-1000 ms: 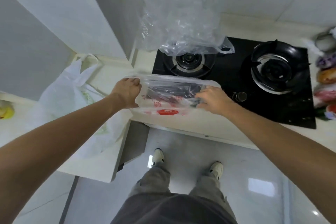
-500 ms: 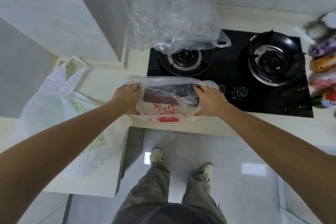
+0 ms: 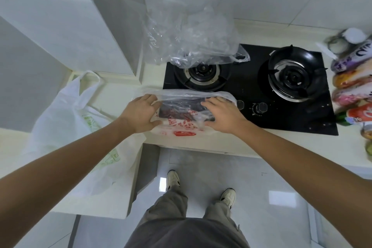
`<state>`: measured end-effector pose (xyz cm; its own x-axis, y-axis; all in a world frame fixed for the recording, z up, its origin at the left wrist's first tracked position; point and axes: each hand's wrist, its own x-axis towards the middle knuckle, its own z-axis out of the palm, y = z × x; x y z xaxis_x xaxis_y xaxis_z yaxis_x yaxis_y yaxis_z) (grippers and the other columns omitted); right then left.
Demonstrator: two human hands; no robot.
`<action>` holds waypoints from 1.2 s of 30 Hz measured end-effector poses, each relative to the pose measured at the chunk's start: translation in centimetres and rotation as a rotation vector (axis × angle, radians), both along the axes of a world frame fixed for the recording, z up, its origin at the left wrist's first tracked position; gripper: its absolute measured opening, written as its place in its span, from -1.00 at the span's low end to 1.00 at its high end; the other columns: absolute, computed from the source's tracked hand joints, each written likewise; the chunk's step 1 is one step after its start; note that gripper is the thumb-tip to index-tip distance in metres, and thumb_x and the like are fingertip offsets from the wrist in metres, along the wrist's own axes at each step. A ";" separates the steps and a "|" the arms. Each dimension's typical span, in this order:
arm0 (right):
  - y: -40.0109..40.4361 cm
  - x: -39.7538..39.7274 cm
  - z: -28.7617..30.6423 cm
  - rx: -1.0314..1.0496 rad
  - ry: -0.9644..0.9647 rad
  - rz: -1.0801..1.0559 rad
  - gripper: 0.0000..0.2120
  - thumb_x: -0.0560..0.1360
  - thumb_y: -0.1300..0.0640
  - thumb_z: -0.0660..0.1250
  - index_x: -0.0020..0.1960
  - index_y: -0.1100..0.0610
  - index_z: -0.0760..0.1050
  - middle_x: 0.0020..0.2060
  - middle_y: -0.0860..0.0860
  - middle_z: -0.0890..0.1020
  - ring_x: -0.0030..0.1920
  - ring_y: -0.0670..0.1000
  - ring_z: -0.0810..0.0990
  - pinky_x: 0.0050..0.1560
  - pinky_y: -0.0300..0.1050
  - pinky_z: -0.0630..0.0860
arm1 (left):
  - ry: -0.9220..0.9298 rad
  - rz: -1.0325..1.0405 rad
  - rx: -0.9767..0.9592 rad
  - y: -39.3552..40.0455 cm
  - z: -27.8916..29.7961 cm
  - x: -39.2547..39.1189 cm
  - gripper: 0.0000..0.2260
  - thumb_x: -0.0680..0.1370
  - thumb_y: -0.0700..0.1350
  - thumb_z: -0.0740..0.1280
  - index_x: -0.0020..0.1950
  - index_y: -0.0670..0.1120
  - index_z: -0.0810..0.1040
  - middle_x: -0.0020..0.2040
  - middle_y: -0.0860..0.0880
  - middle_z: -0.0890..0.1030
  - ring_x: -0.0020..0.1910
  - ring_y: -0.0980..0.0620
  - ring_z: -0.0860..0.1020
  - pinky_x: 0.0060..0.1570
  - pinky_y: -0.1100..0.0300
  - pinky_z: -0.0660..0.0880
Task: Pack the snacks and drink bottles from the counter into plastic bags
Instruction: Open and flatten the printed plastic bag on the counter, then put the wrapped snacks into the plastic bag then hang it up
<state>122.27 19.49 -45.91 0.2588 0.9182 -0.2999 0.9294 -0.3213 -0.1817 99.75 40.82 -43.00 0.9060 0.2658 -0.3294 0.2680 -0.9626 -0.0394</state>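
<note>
A thin plastic bag with red print lies on the counter's front edge, with a dark snack packet inside it. My left hand rests flat on the bag's left end, fingers straight. My right hand lies flat on its right end, fingers spread over the packet. At the far right edge of the counter lie several snack packets and drink bottles.
A crumpled clear bag stands behind the left burner of the black gas hob. A white bag with green print sits on the lower counter at left. A tiled wall rises behind; the floor and my feet are below.
Both hands went from gripping the printed bag's ends to lying flat on it with straight fingers. The bag has settled lower on the counter.
</note>
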 end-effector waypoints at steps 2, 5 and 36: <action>-0.5 -0.3 0.8 0.061 0.027 -0.031 -0.34 0.54 -0.18 0.41 0.55 0.04 0.36 0.47 0.01 0.45 0.49 0.07 0.37 0.44 0.06 0.38 | -0.045 0.001 0.001 -0.9 0.9 0.2 -0.40 0.56 0.31 0.26 0.44 -0.07 0.46 0.36 -0.09 0.48 0.34 -0.11 0.45 0.29 -0.02 0.46; -1.8 -0.6 1.9 0.135 0.058 -0.099 -0.38 0.57 -0.21 0.36 0.54 0.05 0.37 0.45 -0.01 0.47 0.47 0.05 0.39 0.42 0.06 0.44 | -0.123 -0.021 0.008 -2.5 2.3 1.1 -0.40 0.55 0.33 0.24 0.43 -0.06 0.47 0.31 -0.08 0.52 0.28 -0.10 0.49 0.27 -0.01 0.46; -48.8 16.5 5.9 0.329 -0.056 -0.813 -0.51 0.62 -0.03 0.30 0.50 0.06 0.38 0.39 0.04 0.49 0.42 0.12 0.39 0.33 0.10 0.48 | -0.286 -0.413 -0.152 -46.2 5.4 33.0 -0.46 0.63 0.18 0.15 0.54 -0.07 0.36 0.29 -0.06 0.50 0.25 -0.11 0.48 0.08 -0.06 0.52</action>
<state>138.74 -29.35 -40.03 0.8767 0.4807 -0.0199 0.4457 -0.8271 -0.3425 132.72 -5.34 -37.62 0.9846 -0.1640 -0.0610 -0.1553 -0.9796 0.1278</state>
